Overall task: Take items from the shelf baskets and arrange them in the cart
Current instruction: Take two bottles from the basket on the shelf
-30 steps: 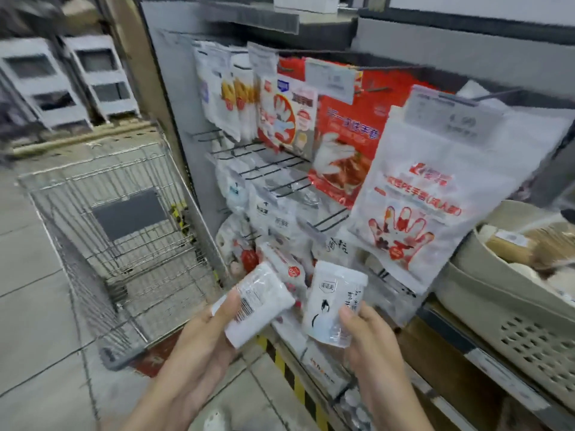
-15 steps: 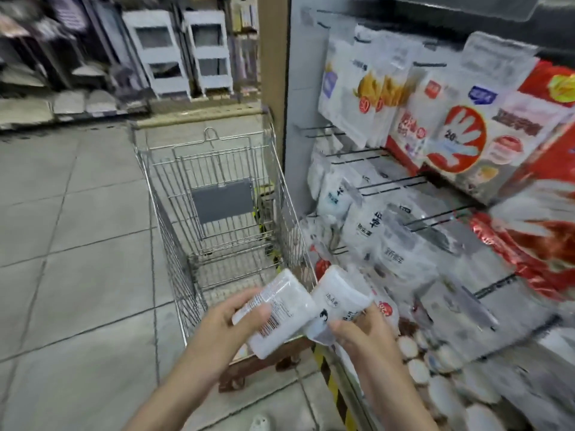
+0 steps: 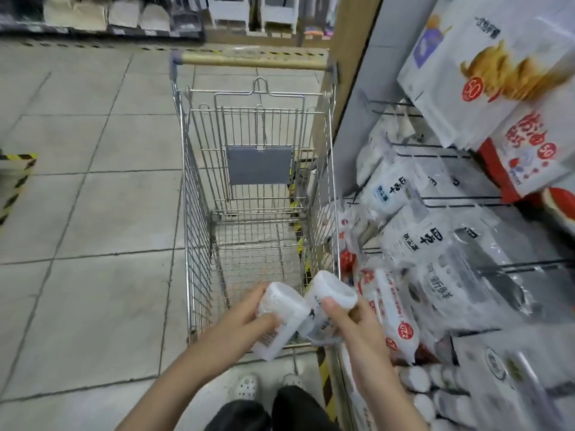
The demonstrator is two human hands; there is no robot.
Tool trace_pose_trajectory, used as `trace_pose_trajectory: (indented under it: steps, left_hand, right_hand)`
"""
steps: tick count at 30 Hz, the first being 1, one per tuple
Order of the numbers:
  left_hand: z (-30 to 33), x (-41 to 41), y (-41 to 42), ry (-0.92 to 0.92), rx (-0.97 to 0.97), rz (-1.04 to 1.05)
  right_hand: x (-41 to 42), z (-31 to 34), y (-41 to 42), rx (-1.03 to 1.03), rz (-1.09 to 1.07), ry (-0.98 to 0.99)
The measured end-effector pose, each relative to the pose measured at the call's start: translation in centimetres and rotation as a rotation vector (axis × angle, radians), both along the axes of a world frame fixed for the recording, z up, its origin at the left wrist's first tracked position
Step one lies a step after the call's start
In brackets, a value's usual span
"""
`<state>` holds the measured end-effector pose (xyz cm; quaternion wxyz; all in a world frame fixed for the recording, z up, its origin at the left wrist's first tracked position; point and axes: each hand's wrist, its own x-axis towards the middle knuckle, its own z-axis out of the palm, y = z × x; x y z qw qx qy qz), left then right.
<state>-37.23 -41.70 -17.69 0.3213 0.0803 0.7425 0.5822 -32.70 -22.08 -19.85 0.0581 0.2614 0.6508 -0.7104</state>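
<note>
Holding one white packet (image 3: 277, 318) in my left hand (image 3: 239, 328) and another (image 3: 326, 303) in my right hand (image 3: 357, 321), fingers wrapped round each, over the cart (image 3: 199, 244) (near end); I should lower them side by side.

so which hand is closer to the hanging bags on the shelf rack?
Right. The right hand, gripping a white packet, sits right beside the hanging bags. The left hand, gripping the other white packet, is further away, over the shopping cart's near end.
</note>
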Motion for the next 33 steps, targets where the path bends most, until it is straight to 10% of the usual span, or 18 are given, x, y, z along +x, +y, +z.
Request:
trace_pose_trajectory:
  steps: [10, 21, 33]
  left_hand:
    - [-12.3, -4.2, 0.8, -0.144, -0.122, 0.355]
    - [-28.2, -5.1, 5.7, -0.119, -0.526, -0.052]
    - [-35.0, -5.7, 7.3, -0.233, -0.685, -0.256]
  right_hand:
    - [-5.7, -10.3, 5.7, 0.353, 0.143, -0.067]
    - [-9.3, -24.5, 4.1, 0.874, 0.907, -0.285]
    - [-9.7, -32.1, 3.8, 1.031, 1.223, -0.492]
